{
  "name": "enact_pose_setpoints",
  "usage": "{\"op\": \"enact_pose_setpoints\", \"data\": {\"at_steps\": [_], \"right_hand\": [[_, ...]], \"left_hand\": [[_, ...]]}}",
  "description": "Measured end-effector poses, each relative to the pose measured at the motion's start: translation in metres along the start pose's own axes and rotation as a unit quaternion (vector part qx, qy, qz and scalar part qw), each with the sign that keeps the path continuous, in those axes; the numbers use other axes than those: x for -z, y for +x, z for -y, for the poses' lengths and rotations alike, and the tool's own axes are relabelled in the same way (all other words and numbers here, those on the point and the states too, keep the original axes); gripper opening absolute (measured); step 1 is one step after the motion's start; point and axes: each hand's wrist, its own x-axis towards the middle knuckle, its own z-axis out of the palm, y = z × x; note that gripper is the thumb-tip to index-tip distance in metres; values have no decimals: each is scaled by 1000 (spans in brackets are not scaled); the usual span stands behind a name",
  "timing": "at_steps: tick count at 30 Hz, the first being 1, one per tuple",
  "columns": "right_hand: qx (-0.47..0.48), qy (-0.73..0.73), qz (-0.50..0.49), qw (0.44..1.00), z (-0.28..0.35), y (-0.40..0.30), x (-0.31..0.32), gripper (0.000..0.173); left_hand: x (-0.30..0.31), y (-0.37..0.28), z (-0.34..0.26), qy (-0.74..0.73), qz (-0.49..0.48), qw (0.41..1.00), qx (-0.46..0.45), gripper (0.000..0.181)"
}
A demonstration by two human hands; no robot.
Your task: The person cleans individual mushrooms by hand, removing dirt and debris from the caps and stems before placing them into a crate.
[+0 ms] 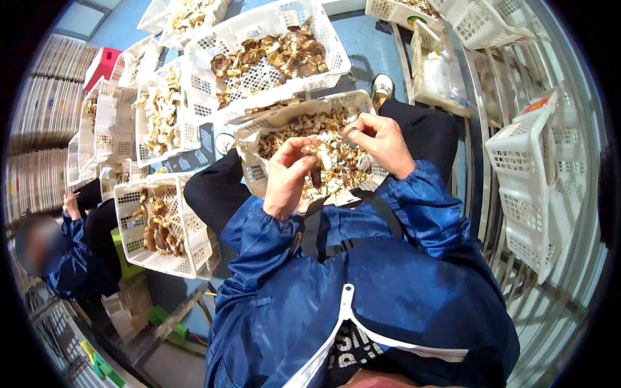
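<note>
My left hand (290, 175) pinches a brown and white mushroom (318, 162) between thumb and fingers, its dark end pointing down. To its right, my right hand (381, 143) has thumb and forefinger pressed together on something small and dark, too small to name. Both are above a white plastic basket (250, 127) on my lap, filled with trimmed mushroom pieces (335, 182), browner at the far side and paler near me. Beyond it a larger white crate (335, 41) holds big brown mushrooms (291, 53).
At left, one white crate (194, 242) holds brown mushrooms, another (143, 157) pale ones. A co-worker in blue (80, 264) sits at the far left beside stacked crates (46, 116). Metal racks with white baskets (524, 169) line the right side. My shoe (383, 86) rests on the blue floor.
</note>
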Motion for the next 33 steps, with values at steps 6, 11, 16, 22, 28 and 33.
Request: {"op": "enact_pose_setpoints", "data": {"at_steps": [6,11,16,22,28,33], "right_hand": [[28,196,97,975,36,-7,-9,12],[3,195,34,980,25,-6,-15,13],[-40,19,4,999,-2,10,1,12],[150,6,36,988,45,-7,2,10],[66,-3,43,997,56,-11,-9,10],[20,195,26,980,23,3,-6,11]], "left_hand": [[2,2,7,69,-33,997,-18,23],[3,1,7,43,-19,999,-11,24],[1,2,6,26,12,999,-28,26],[0,5,12,67,-25,996,-49,23],[-2,3,7,127,-20,992,-13,23],[-10,3,2,89,37,989,-113,25]]}}
